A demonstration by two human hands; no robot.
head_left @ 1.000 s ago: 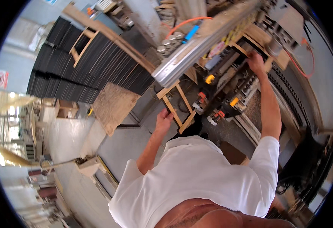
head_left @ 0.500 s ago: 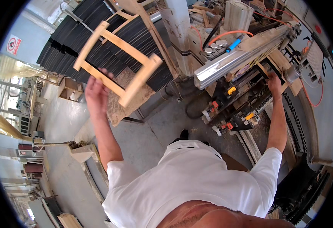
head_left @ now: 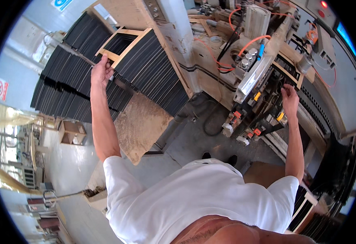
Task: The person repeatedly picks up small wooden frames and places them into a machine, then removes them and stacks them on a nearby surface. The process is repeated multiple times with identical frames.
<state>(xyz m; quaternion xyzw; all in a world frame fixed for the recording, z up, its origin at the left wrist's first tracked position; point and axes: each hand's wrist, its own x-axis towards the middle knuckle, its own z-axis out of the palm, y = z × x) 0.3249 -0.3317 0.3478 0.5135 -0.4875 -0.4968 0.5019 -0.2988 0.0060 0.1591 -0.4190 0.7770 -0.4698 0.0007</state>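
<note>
My left hand (head_left: 100,73) grips the near end of a light wooden frame (head_left: 134,43). That frame lies on top of a tall stack of black slats or panels (head_left: 155,61), a dark opening showing between its bars. On the right, my right hand (head_left: 290,99) hovers beside the machine (head_left: 263,99), fingers loosely bent and somewhat apart, with nothing visible in them. Just beyond those fingers, another light wooden frame (head_left: 299,77) sits in the machine, partly hidden by dark parts. Whether the fingertips touch the machine I cannot tell.
A rough, worn board (head_left: 141,126) juts out in front of the stacks. Further black stacks (head_left: 60,85) stand to the left. A white post (head_left: 180,44) rises between stack and machine. Orange hoses (head_left: 249,40) loop over the machine, and a lit screen (head_left: 346,38) is at far right.
The wooden frame in my left hand has moved from the air above the board, away and down onto the black stack. My right hand has drawn back slightly from the frame in the machine.
</note>
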